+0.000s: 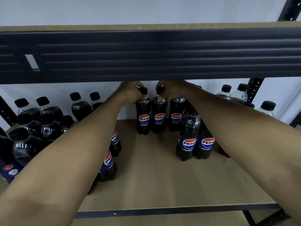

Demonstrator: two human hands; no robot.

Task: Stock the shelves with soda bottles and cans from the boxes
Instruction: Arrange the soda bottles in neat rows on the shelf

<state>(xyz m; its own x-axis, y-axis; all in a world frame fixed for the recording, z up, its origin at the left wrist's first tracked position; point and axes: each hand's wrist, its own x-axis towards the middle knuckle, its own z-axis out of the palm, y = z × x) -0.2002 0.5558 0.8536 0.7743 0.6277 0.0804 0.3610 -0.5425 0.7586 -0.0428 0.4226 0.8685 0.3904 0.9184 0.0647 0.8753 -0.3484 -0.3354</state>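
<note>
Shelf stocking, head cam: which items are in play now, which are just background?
In play: left hand gripping left Pepsi bottle by its neck; right hand gripping right Pepsi bottle likewise; shelf board.
Background: stocked bottles at left; front bottle pair at right; upper shelf beam; white wall.

Black-capped dark cola bottles [144, 117] with red-white-blue labels, tan shelf board [154, 173], black steel beam [162, 56]
</note>
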